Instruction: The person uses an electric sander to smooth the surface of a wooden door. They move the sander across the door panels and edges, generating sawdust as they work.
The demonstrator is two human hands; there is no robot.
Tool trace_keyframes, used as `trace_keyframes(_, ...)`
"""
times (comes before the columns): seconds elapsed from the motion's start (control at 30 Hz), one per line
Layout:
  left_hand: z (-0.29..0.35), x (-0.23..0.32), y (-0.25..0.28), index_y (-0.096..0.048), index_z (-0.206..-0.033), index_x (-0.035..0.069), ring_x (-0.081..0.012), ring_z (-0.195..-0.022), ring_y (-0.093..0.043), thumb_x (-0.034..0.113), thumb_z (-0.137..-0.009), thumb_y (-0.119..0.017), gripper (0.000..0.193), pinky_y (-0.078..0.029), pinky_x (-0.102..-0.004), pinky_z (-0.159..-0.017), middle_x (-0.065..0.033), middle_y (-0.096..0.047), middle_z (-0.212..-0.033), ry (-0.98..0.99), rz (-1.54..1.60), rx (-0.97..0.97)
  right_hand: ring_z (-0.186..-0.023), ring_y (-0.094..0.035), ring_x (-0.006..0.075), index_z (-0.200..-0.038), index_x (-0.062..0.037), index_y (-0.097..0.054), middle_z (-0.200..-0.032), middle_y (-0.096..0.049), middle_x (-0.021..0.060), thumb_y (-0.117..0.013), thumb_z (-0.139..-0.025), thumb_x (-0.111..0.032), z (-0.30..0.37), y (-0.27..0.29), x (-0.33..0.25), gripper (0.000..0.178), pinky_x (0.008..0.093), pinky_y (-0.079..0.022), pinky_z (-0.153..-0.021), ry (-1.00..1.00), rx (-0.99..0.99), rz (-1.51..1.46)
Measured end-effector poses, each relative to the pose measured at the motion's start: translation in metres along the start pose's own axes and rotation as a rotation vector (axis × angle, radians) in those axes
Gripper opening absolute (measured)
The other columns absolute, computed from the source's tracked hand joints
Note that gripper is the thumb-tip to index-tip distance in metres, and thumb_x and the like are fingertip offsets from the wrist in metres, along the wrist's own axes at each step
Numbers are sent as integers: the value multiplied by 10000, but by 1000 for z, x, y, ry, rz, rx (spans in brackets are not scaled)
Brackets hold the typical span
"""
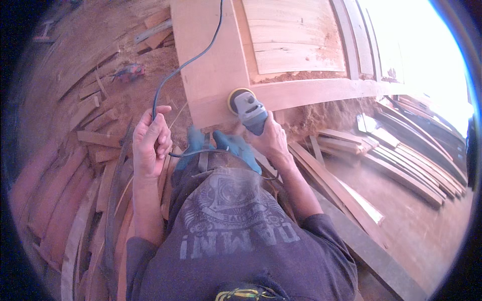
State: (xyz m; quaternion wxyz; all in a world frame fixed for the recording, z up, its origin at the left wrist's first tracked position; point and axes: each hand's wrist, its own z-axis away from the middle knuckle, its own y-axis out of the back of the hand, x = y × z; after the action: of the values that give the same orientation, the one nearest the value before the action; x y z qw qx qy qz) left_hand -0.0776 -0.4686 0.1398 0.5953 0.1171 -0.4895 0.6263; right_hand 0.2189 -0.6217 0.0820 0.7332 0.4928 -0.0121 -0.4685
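In my right hand (273, 138) is a grey-and-blue power sander (249, 110) with a round yellow-edged pad. Its pad lies against the near corner of a wooden panel door (211, 95), where the side and end rails meet. My left hand (152, 138) is raised to the left of the door, its fingers curled around the dark power cord (175, 70). That cord runs up across the door's left rail and also loops from my hand back past my waist.
Stacked boards (411, 160) lie on the right, and long planks (346, 200) extend beside my right arm. Scrap wood (95, 113) litters the dusty ground at left, near a red power tool (130, 72). Sawdust (321, 118) is heaped below the door's edge.
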Motion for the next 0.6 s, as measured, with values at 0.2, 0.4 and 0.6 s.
trace_keyframes(0.2,-22,-15,-50,-622,-1385,7,-25,-505,-405,232,-1161,-659,320,-314,-195,-426,39,-507,-737,73,-33,-24,-1152,-742,536,-1385,13,-582,-1174,-774,347,-862,-892,-431,-27,51,55,720,595,-592,-963,-103,58,-23)
trace_keyframes(0.4,-34,-30,-91,-620,-1385,-7,-33,-498,-414,234,-1163,-653,329,-339,-205,-429,37,-506,-733,74,-71,-17,-1164,-741,535,-1295,3,-626,-1163,-773,360,-884,-864,-483,-50,87,110,699,592,-586,-967,-175,122,-48)
trace_keyframes(0.6,-31,-52,-122,-616,-1394,-8,-51,-517,-456,264,-1159,-664,363,-392,-224,-446,34,-509,-736,61,-102,12,-1149,-747,531,-1336,-6,-603,-1166,-776,352,-896,-854,-482,-70,114,171,738,585,-591,-973,-204,209,-95)
